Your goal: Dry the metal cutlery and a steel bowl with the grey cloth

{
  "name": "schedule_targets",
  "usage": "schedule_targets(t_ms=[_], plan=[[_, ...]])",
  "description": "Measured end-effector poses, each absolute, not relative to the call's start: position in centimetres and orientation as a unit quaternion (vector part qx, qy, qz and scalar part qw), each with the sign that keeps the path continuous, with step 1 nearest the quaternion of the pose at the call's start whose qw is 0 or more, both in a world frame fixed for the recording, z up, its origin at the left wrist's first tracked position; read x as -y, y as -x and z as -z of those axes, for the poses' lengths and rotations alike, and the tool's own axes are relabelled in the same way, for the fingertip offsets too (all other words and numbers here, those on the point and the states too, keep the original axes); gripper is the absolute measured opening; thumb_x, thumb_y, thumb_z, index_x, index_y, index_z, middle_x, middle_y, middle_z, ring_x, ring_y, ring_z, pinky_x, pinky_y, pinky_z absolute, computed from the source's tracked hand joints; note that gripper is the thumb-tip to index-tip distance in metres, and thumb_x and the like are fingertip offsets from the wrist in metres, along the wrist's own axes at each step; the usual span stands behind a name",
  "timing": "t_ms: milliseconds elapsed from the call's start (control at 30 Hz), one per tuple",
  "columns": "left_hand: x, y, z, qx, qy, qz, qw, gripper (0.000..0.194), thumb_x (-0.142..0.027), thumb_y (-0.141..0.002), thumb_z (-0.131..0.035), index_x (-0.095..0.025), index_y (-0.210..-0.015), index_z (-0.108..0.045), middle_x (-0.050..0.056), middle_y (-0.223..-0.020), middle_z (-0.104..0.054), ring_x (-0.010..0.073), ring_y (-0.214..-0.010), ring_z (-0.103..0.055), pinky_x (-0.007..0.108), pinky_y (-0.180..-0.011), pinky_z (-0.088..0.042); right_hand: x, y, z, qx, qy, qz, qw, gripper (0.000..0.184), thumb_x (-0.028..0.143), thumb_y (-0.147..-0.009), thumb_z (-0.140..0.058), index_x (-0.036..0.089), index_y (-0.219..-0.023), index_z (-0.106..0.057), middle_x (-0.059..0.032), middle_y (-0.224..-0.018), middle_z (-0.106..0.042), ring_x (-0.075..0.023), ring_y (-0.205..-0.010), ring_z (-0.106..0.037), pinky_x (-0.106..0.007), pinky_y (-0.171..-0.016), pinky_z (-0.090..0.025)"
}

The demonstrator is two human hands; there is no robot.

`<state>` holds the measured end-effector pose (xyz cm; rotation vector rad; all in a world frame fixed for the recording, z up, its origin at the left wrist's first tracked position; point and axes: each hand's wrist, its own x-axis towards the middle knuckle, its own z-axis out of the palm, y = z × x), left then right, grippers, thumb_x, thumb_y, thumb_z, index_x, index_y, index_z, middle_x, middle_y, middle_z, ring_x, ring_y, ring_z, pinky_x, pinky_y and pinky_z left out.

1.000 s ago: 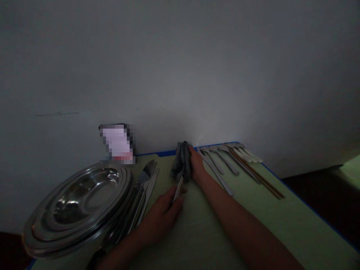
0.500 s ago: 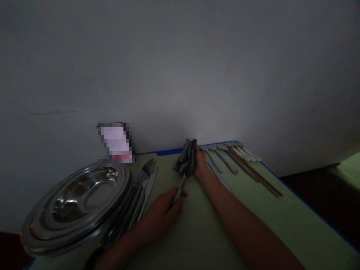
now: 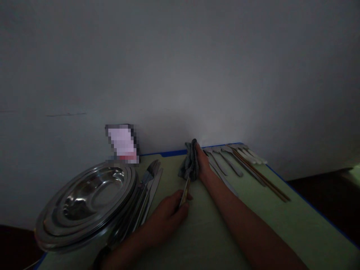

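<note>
My left hand (image 3: pixel 170 213) is closed around the slim, shiny handle of a piece of cutlery (image 3: pixel 185 191), held above the table and pointing away from me. Its far end is hidden inside a grey-blue checked cloth (image 3: pixel 190 163), so its kind does not show. My right hand (image 3: pixel 201 161) is closed on that cloth, pressing it around the utensil. Just right of my right hand lie spoons and other metal cutlery (image 3: pixel 229 165). Left of my left hand rests a bunch of metal forks and knives (image 3: pixel 149 183).
A stack of steel plates (image 3: pixel 95 195) stands on the left of the pale green table (image 3: pixel 270 225). Brown chopsticks (image 3: pixel 261 176) and white-handled cutlery (image 3: pixel 251 155) lie on the right. A blurred-out phone-like device (image 3: pixel 123 142) leans against the wall (image 3: pixel 180 75) behind.
The whole view has shifted slightly, so everything appears a little further right. Both hands keep their hold on the cutlery and the cloth, with the cloth's folds slightly altered.
</note>
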<state>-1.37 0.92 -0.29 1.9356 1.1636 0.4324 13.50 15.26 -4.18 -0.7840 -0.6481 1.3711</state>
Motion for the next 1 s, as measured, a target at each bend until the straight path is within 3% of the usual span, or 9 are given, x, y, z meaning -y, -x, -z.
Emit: schedule_targets(t_ms=[200,367,600,1000], plan=[[-1.0,1.2,0.0,-0.480,-0.737,-0.176,0.442,0.030,-0.036,-0.089,-0.036,-0.020,-0.109,-0.052,0.000,-0.083,-0.059,0.0155,-0.073,-0.054,0.025,-0.065,-0.043,-15.2,-13.2,3.4,0.235,0.355,-0.647,0.632,0.036,0.053,-0.076,-0.051,0.019,-0.065,-0.055,0.0034,-0.045,-0.057,-0.0124,-0.039,-0.052,-0.023,-0.037,-0.042],[-0.9,1.3,-0.5,-0.466,-0.740,-0.184,0.448,0.029,-0.038,-0.088,-0.040,-0.020,-0.106,-0.053,0.001,-0.089,-0.059,0.0159,-0.078,-0.054,0.025,-0.068,-0.042,-14.9,-12.9,3.4,0.216,0.373,-0.651,0.625,0.027,0.044,-0.077,-0.055,0.018,-0.072,-0.059,0.0026,-0.048,-0.060,-0.0127,-0.041,-0.055,-0.023,-0.039,-0.043],[-0.6,1.3,-1.0,-0.420,-0.763,-0.152,0.467,0.030,-0.034,-0.084,-0.049,-0.020,-0.111,-0.048,-0.004,-0.076,-0.051,0.0112,-0.063,-0.046,0.022,-0.056,-0.036,-14.3,-12.7,3.1,0.220,0.375,-0.632,0.641,0.031,0.047,-0.077,-0.056,0.017,-0.072,-0.061,0.0023,-0.051,-0.062,-0.0108,-0.040,-0.054,-0.022,-0.038,-0.043],[-0.8,1.2,-0.9,-0.423,-0.764,-0.161,0.460,0.028,-0.036,-0.087,-0.045,-0.017,-0.107,-0.051,0.000,-0.083,-0.055,0.0125,-0.068,-0.048,0.023,-0.059,-0.039,-15.1,-12.8,3.9,0.265,0.365,-0.610,0.651,0.029,0.048,-0.073,-0.060,0.018,-0.074,-0.062,0.0035,-0.043,-0.059,-0.0121,-0.036,-0.052,-0.023,-0.035,-0.042]])
